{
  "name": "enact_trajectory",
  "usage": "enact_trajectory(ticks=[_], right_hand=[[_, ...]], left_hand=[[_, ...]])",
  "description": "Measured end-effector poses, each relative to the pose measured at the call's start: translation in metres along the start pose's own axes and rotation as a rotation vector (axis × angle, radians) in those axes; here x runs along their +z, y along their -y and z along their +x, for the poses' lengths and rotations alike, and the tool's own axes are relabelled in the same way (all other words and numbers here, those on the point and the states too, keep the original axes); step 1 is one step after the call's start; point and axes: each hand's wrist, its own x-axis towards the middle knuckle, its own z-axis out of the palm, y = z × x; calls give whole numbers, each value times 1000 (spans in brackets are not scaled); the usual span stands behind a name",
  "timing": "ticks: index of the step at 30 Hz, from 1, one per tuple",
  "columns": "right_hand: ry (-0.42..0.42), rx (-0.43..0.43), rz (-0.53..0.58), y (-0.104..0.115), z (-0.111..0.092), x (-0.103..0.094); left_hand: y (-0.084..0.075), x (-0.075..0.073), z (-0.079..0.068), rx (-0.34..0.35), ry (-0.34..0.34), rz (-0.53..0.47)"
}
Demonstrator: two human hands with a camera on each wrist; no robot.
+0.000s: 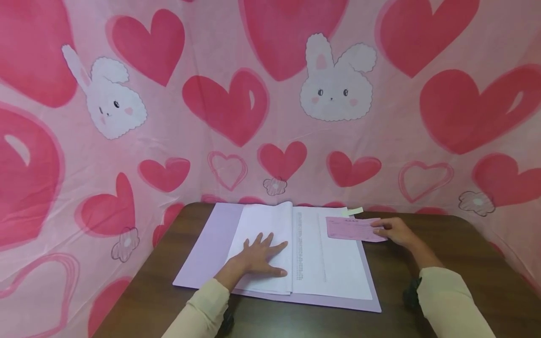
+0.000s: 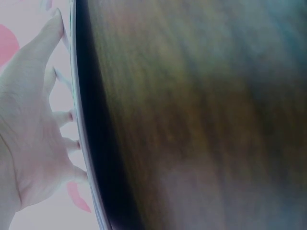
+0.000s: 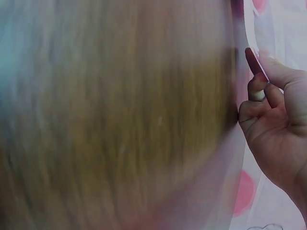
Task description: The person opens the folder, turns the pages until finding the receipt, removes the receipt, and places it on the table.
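Observation:
An opened lilac folder (image 1: 213, 241) lies on the table with white printed pages (image 1: 310, 258) in it. With fingers spread, my left hand (image 1: 262, 258) rests on the turned-over pages at the left of the fold. In the left wrist view the fingertips of that left hand (image 2: 36, 105) touch the paper's surface. My right hand (image 1: 395, 231) pinches the right end of a pink printed slip (image 1: 351, 228), which lies over the upper right of the right-hand page. The right wrist view shows the right hand (image 3: 278, 115) with thumb and finger on the slip's thin edge.
A pale green sticky tab (image 1: 352, 211) juts from the top right of the pages. The brown wooden table (image 1: 448, 249) carries the folder. Behind it hangs a pink cloth (image 1: 287, 126) printed with hearts and rabbits. Each wrist wears a dark band.

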Motion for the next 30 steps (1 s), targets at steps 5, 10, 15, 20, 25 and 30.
enact_trajectory(ticks=[5, 10, 15, 20, 25, 30], right_hand=[[15, 22, -6, -13, -6, -13], [14, 0, -55, -27, -13, -32], [-2, 16, -111, -43, -19, -53], [-11, 61, -162, -57, -25, -72], [-16, 77, -187, -68, -31, -80], [-21, 85, -211, -78, -40, -84]], left_hand=[[1, 4, 1, 4, 8, -1], [3, 5, 3, 9, 5, 19], [2, 3, 4, 11, 5, 21], [0, 1, 3, 8, 6, 13], [1, 1, 2, 2, 4, 12], [2, 3, 1, 10, 16, 6]])
